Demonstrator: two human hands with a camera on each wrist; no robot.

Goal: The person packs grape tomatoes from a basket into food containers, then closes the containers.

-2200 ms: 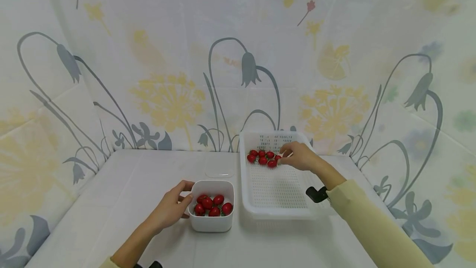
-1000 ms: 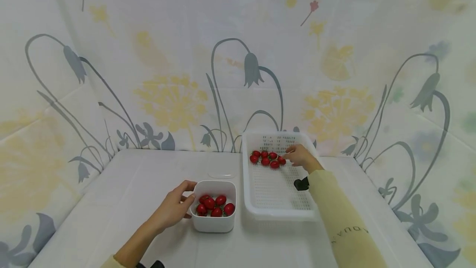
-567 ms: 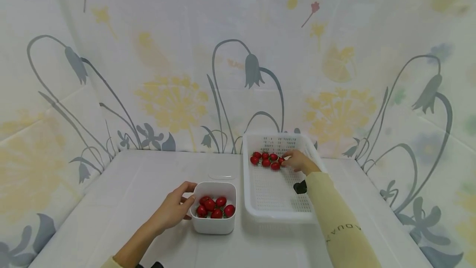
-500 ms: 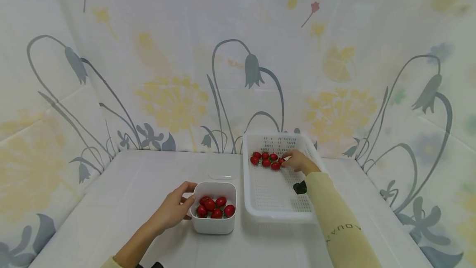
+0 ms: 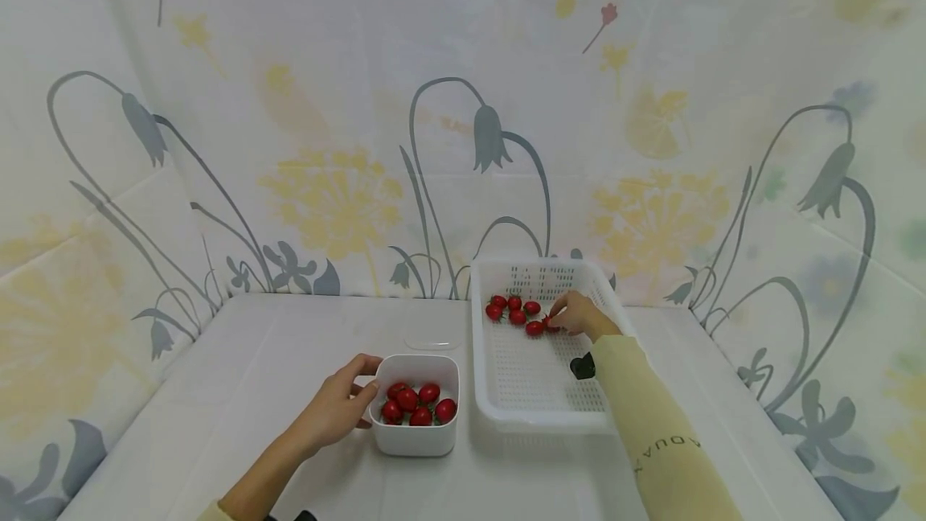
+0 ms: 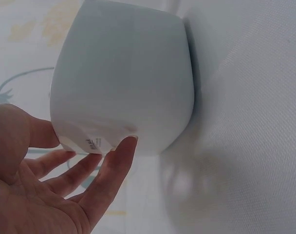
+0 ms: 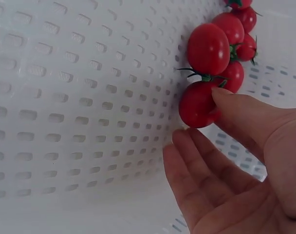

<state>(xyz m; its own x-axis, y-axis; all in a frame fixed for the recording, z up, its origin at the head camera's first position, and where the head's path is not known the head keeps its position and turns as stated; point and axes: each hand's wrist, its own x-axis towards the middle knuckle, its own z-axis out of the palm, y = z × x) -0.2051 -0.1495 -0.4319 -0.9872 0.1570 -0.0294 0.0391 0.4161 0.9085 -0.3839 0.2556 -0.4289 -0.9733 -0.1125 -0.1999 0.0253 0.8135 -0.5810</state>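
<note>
A small white square container [image 5: 414, 442] stands on the table with several red cherry tomatoes [image 5: 407, 399] inside. My left hand [image 5: 340, 402] holds its left side, thumb and fingers against the wall and rim. To the right, a white perforated basket [image 5: 510, 416] carries a cluster of cherry tomatoes [image 5: 517, 317] near its back left. Inside it, my right hand [image 5: 579, 316] pinches the end cherry tomato [image 7: 193, 105], its thumb on one side and fingertips below. Green stem leaves touch between this tomato and its neighbour [image 7: 209, 48].
A thin clear oval outline, perhaps a lid [image 5: 432, 342], lies behind the container. White cloth covers the table [image 5: 289, 336]. A flower-patterned sheet [image 5: 325, 103] hangs around the back and sides.
My right hand has come down from above the cluster to the end tomato, which has shifted slightly toward me along with the tomato beside it. My left hand stays on the container.
</note>
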